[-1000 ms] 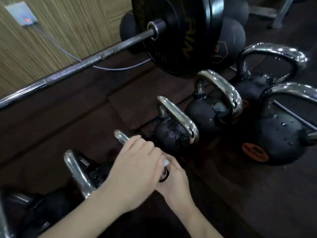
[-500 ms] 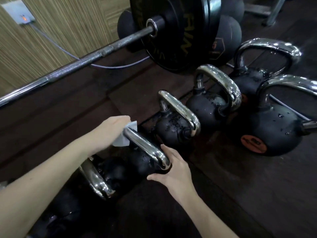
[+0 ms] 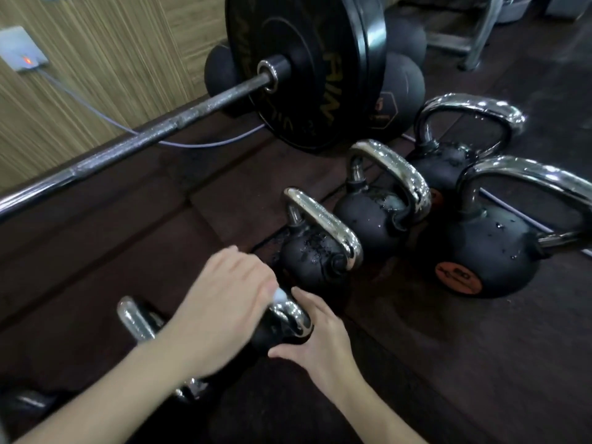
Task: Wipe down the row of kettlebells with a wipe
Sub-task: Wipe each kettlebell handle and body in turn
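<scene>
Two hands at work: both are busying themselves on one small kettlebell point(image 3: 282, 331) near the front edge of the dark floor point(image 3: 448, 363).
Neighbour on the left: a chrome-handled kettlebell point(image 3: 134, 318) is standing just beside the one being cleaned, partly hidden by the forearm.
Left hand: the left hand point(image 3: 224, 302) is curling its fingers over the chrome handle point(image 3: 296, 315), gripping a white wipe point(image 3: 279, 294) of which only a small corner is showing past the knuckles.
Wipe against grip: it is lying between the palm and the handle, touching the metal, mostly hidden.
Right hand: the right hand point(image 3: 320, 344) is bracing the black body with straight, spread fingers, holding nothing.
Step in hand: judging by the grip, the handle of this bell is being rubbed.
Still waiting on the right: a third kettlebell point(image 3: 314, 257), a fourth point(image 3: 374, 219) and two larger ones point(image 3: 493, 261) are standing along the floor, beaded with droplets.
Next move: it is likely calling for sliding the wipe down the handle and over the body, then shifting rightward to the third bell.
Behind the row: a barbell point(image 3: 160, 133) is lying along the back edge by the wall.
</scene>
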